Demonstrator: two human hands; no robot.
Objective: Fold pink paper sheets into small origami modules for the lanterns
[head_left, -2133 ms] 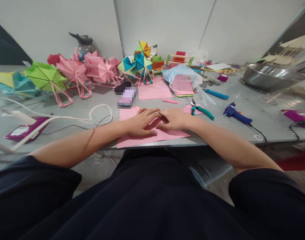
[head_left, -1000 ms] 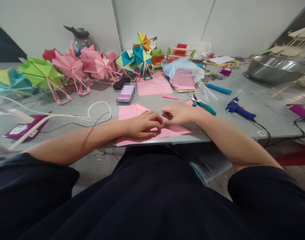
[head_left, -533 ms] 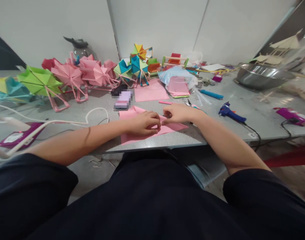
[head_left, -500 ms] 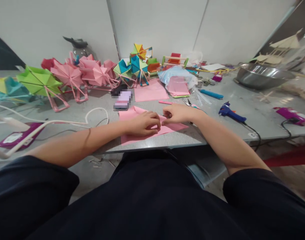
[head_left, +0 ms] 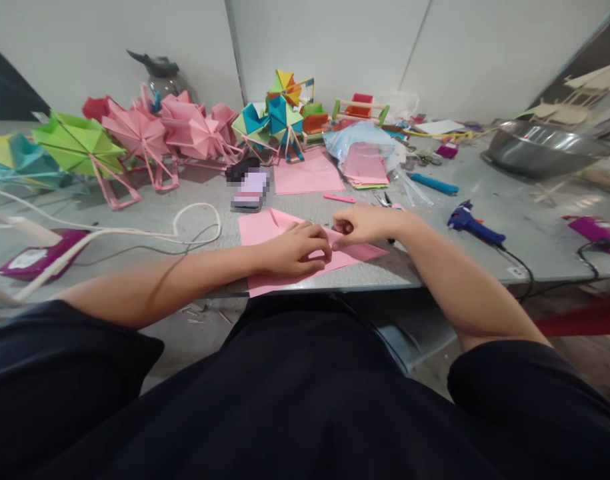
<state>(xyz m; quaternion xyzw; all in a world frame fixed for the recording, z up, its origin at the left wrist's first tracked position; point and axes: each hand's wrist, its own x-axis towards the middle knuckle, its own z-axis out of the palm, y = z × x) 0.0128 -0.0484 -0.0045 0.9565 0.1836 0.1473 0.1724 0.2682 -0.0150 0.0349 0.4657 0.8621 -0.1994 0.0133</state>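
Note:
A partly folded sheet of pink paper point(head_left: 255, 230) lies at the table's front edge. My left hand point(head_left: 301, 249) rests on it with bent fingers, thumb and fingertips near the fold. Just to its right, my right hand point(head_left: 357, 225) has its fingers curled and pinched at the paper's upper right part. The fingertips of both hands nearly meet over the paper. A pink cutter-like stick point(head_left: 339, 198) lies behind my right hand, and pliers point(head_left: 385, 200) are partly hidden behind its wrist.
Folded paper wheels point(head_left: 141, 130) line the back left. A phone point(head_left: 252, 189), flat pink sheets point(head_left: 307, 173) and a plastic bag point(head_left: 355, 140) lie behind the hands. To the right are a blue glue gun point(head_left: 475, 227) and a steel bowl point(head_left: 545, 150); a white cable point(head_left: 129, 232) runs at left.
The view has shifted slightly, so most things appear a little further right. Both hands remain at the pink paper in nearly the same pose.

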